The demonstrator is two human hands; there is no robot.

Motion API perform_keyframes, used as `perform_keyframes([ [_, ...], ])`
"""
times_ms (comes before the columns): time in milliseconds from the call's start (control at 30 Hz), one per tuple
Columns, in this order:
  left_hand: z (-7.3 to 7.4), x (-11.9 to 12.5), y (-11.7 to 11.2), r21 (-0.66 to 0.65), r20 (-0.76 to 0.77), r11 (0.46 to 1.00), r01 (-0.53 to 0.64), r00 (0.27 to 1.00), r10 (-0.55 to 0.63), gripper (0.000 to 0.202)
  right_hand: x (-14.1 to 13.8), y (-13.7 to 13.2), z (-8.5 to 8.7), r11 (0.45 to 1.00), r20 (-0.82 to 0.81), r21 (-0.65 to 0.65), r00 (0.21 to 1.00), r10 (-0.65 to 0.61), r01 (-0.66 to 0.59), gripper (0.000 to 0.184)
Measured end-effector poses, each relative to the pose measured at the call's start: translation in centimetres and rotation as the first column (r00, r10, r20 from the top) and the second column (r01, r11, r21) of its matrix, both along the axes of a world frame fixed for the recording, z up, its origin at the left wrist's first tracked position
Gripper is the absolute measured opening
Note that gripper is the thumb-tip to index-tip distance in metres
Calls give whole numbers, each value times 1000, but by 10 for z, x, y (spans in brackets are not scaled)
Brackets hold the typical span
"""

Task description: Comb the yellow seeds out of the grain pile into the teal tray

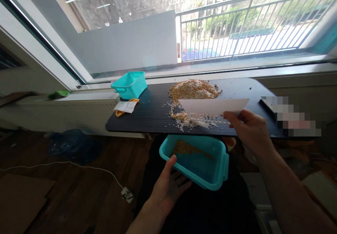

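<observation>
My right hand [251, 130] is closed on a white card [214, 106], held at its right end. Slots like comb teeth run along the card's lower edge, which stands at white grains [184, 123] near the table's front edge. Behind the card is a pile of yellowish beans mixed with white grains [193, 90]. Below the table edge, a turquoise plastic bin [196, 169] rests over my lap, tilted. Beans [185, 148] lie in its far left part. My left hand [168, 188] grips the bin's near left side, thumb at the rim and fingers underneath.
A second turquoise bin [131, 85] stands on the dark table [155, 104] at the back left. In front of it lies a white and orange packet or cloth [126, 106]. A pixelated dark object [289, 116] sits at the right end. The window and sill are behind.
</observation>
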State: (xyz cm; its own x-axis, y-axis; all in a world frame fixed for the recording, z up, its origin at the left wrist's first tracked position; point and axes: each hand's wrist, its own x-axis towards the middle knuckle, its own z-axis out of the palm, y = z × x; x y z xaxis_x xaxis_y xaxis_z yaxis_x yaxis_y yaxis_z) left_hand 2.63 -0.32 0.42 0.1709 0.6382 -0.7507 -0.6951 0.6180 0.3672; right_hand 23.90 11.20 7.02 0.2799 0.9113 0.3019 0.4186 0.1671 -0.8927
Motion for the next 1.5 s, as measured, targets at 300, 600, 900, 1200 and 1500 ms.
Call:
perform_keyframes([
  [300, -1, 0, 0, 13, 7, 1000, 6, 1000, -6, 62, -1, -6, 7, 997, -83, 10, 994, 73, -72, 14],
  [600, 0, -2, 0, 15, 4, 1000, 23, 1000, -23, 61, -1, -6, 1, 992, -106, -4, 987, 124, -125, 15],
  [900, 1, -1, -1, 15, 1, 1000, 12, 1000, -12, 61, -1, -14, 1, 992, -125, 6, 985, 123, -123, 17],
  [1200, 3, 0, -1, 17, -13, 1000, 20, 1000, -20, 60, -3, -12, 0, 988, -105, -12, 983, 152, -155, 21],
  [1500, 0, 0, -1, 19, -3, 1000, 16, 1000, -16, 60, -10, -10, 3, 978, -70, -44, 977, 203, -206, 21],
])
